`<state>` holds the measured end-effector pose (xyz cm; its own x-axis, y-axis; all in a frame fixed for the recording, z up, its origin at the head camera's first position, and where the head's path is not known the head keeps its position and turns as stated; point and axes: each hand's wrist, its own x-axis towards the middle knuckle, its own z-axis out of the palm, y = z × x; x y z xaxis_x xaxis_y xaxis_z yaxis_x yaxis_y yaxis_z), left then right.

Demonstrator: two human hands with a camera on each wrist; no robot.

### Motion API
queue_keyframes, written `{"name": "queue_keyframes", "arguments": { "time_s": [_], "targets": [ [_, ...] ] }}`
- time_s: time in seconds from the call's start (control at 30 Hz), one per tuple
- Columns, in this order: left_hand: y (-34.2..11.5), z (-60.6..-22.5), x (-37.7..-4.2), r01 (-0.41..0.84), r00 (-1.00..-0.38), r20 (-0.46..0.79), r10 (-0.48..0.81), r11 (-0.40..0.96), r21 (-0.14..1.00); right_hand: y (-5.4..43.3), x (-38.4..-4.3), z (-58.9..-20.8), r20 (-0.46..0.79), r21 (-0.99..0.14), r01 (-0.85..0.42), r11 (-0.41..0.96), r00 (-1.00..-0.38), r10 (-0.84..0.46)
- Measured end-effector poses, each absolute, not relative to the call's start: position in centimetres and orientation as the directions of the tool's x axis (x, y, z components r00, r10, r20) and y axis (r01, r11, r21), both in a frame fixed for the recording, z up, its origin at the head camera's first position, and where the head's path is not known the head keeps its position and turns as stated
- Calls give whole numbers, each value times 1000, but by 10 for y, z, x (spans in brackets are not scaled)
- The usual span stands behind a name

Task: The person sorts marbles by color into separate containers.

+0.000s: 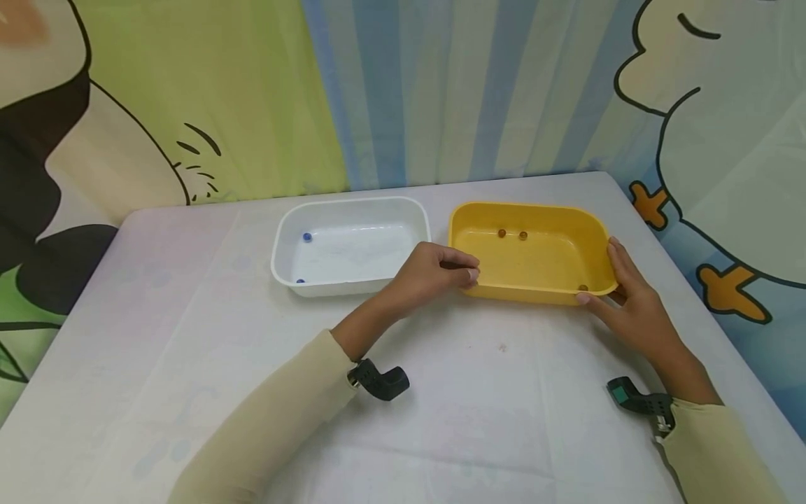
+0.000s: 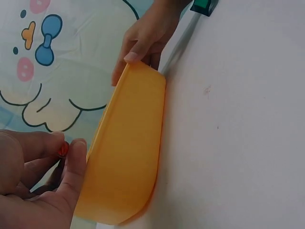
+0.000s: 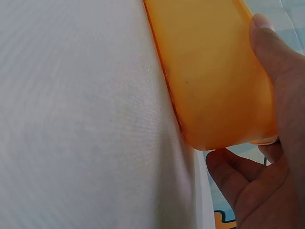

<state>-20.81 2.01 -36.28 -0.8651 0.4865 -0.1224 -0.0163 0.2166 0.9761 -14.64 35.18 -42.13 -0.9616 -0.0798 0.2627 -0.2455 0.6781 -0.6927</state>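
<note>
Between thumb and fingertips my left hand (image 1: 434,269) pinches a small red bead (image 2: 63,149), just above the left end of a yellow plastic tray (image 1: 522,294). In the head view the fingers hide that bead. My right hand (image 1: 639,318) grips the tray's front right corner, thumb on the front rim and fingers around the right side. Inside the yellow tray lie amber-brown beads: two near the back, one bead (image 1: 502,233) beside another bead (image 1: 523,236), and a third bead (image 1: 583,288) in the front right corner.
Left of the yellow tray stands a white tray (image 1: 343,288) holding a blue bead (image 1: 307,237) and, at its front wall, another blue bead (image 1: 300,281). Both sit on a table with a white cloth (image 1: 478,420). A printed curtain (image 1: 441,91) hangs behind.
</note>
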Motion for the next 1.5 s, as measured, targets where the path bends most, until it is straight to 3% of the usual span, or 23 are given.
{"name": "queue_keyframes", "arguments": {
  "time_s": [0.37, 0.73, 1.27, 1.5],
  "targets": [
    [23, -357, -228, -63, -896, -175, 408, 272, 960, 350, -145, -419, 260, -694, -244, 678, -962, -79],
    [27, -353, -242, -167, -876, -251, 411, 230, 959, 349, -146, -420, 249, -690, -227, 688, -966, -69],
    [30, -349, -243, -35, -930, -154, 333, 336, 941, 348, -145, -418, 251, -686, -228, 691, -966, -71],
    [12, -349, -238, 17, -938, -91, 334, 308, 951, 348, -145, -418, 252, -690, -232, 686, -965, -73]
  ]
}}
